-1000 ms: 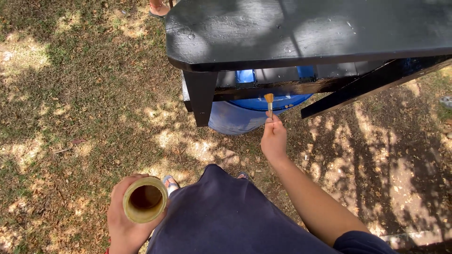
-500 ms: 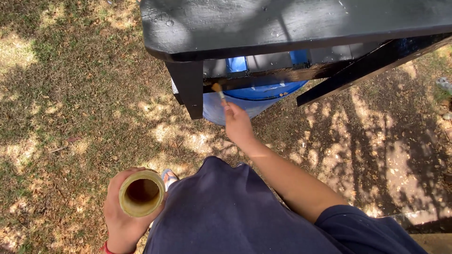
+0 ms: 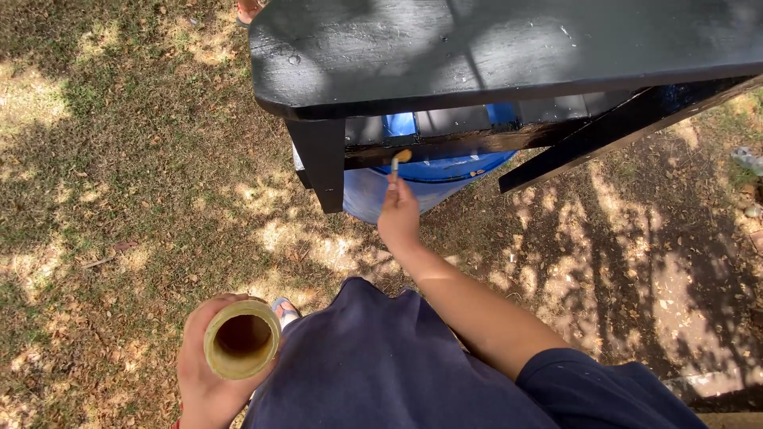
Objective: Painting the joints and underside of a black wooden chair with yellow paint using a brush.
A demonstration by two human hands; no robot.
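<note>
Tan-bristled and thin-handled, the small paintbrush [image 3: 397, 161] sits just above the middle of the frame, its tip touching the dark wooden rail [image 3: 445, 145] under the black painted wooden tabletop [image 3: 509, 48]. The right hand [image 3: 399, 216] reaches up from the lower centre, fingers pinched shut around the brush handle. Behind the rail, a blue plastic barrel [image 3: 429, 171] shows between the black table leg [image 3: 322, 163] on the left and a slanted black brace [image 3: 612, 131] running toward the upper right.

At the lower left, the left hand [image 3: 208, 373] is wrapped closed around a yellowish cylindrical container [image 3: 241, 339], whose open mouth faces the camera and looks dark inside. Navy blue clothing [image 3: 381, 365] fills the bottom centre. Dry, patchy grass [image 3: 119, 159] with dappled sunlight covers the ground on the left, and bare dirt [image 3: 652, 262] lies to the right.
</note>
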